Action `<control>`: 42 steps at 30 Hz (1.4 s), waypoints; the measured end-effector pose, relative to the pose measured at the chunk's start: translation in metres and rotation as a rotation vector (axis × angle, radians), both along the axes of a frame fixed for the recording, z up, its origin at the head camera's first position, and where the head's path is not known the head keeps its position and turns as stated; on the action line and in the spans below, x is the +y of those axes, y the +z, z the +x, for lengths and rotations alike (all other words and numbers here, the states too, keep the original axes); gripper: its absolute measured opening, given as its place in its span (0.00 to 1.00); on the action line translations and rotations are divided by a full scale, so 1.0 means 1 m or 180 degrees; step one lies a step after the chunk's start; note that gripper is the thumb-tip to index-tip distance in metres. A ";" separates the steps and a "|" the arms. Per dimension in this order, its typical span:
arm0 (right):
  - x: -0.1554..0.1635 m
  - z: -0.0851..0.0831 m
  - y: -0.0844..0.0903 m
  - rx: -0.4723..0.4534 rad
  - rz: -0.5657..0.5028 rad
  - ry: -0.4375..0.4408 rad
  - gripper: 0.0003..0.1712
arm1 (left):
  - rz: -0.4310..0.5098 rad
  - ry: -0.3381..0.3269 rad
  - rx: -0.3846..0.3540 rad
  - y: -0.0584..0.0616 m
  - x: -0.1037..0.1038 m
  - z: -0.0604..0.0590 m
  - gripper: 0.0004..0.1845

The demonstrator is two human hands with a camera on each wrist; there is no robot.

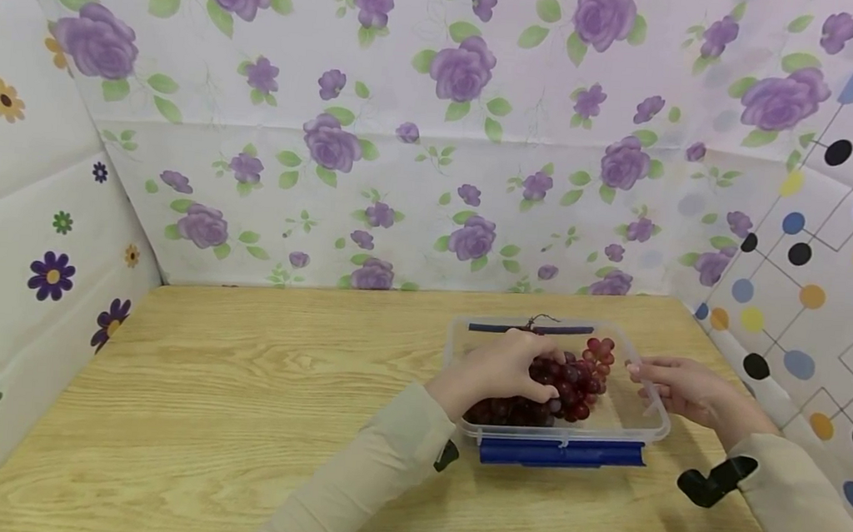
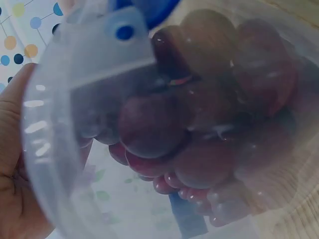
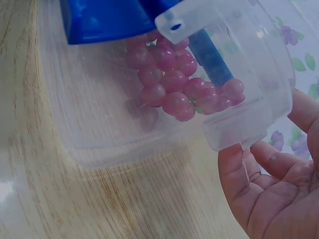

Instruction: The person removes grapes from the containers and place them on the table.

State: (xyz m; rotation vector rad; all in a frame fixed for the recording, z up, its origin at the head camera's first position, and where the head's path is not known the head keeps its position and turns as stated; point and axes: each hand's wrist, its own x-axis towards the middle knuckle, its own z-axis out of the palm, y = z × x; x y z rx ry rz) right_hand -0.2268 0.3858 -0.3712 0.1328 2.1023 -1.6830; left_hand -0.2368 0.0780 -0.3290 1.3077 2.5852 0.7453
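Observation:
A clear plastic container (image 1: 628, 420) sits at the right of the table, with a blue latch (image 1: 562, 453) hanging along its front. Dark red grapes (image 1: 575, 386) lie in it in a bunch, with paper-thin brown stem ends at the back. My left hand (image 1: 504, 368) reaches in from above, thumb and fingers curved round the bunch. In the left wrist view the container wall covers most of the grapes (image 2: 154, 127). At the right side, my right hand (image 1: 695, 393) pinches the container's rim between thumb and fingers. The right wrist view shows lighter red grapes (image 3: 172, 82) through the wall.
The container stands on a wood-grain table (image 1: 235, 401). Behind it hangs a sheet with purple flowers (image 1: 331, 142). A dotted sheet (image 1: 834, 248) closes off the right, close to my right arm, and another flowered sheet (image 1: 32, 210) lines the left.

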 end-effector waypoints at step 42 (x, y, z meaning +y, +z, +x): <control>-0.002 0.000 -0.004 -0.0038 0.0242 -0.0080 0.46 | 0.0159 0.0306 0.0078 0.032 -0.022 0.006 0.20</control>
